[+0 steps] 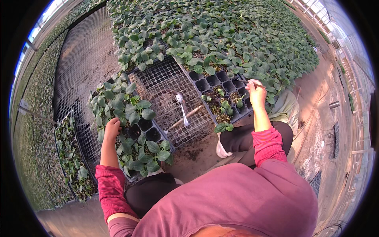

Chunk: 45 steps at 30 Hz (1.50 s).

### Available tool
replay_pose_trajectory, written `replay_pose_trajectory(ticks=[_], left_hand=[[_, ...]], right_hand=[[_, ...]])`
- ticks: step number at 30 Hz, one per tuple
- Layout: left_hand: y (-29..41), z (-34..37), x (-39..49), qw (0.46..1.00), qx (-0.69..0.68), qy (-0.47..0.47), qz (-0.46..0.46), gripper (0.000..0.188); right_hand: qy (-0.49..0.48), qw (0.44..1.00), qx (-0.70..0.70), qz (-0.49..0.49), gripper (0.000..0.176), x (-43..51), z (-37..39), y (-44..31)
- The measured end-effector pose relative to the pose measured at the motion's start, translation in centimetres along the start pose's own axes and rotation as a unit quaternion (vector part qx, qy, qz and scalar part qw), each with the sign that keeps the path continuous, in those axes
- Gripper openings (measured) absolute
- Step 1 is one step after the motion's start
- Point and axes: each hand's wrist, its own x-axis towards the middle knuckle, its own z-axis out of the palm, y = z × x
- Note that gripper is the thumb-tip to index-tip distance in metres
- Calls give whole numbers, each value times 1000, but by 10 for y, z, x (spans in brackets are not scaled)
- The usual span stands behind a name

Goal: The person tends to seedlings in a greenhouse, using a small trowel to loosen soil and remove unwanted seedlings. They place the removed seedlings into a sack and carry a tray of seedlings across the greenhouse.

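My right hand (256, 93) grips a thin dark stick-like tool (242, 80) above the far right corner of a black plug tray (202, 85). Bare cells show along that tray's far and right sides, and a few small seedlings (226, 106) stand in its potting mix. On the other side, my left hand (112, 128) reaches in among the broad-leaved seedlings of a fuller plug tray (162, 134). Its fingers are curled close to the leaves; whether they pinch anything is hidden. Several dark cells without plants lie to the right of this hand.
Between the trays, a soil-stained metal spoon (182, 110) and a wooden stick (186, 117) rest on a mesh bench (160, 111). Dense seedlings (219, 35) cover the far side. More seedling trays (74, 154) stand at left. A pale cloth or sack (285, 108) lies beside my right knee.
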Motion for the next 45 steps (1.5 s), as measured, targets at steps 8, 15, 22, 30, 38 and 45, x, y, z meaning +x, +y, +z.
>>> replay_pose_trajectory(ticks=[8, 15, 22, 30, 38, 45], left_hand=[[-4, 0, 20, 1000, 15, -3, 0, 31], [1, 1, 18, 998, -44, -30, -28, 29], [24, 5, 7, 964, -257, -69, 10, 26], [32, -20, -32, 998, -49, -22, -31, 30], [-3, -36, -34, 961, 226, 20, 160, 26], [-20, -44, -38, 921, 309, 16, 236, 25]], right_hand=[[-86, 992, 0, 87, 19, 46, -1, 23], [-60, 964, 133, 222, 20, 54, 26, 67], [-18, 936, 281, 209, 28, 25, 10, 83], [-29, 952, 271, 138, 31, 32, 4, 43], [-190, 939, 271, 90, 30, -27, 53, -99], [-426, 848, 308, 71, 25, -116, 142, -199]])
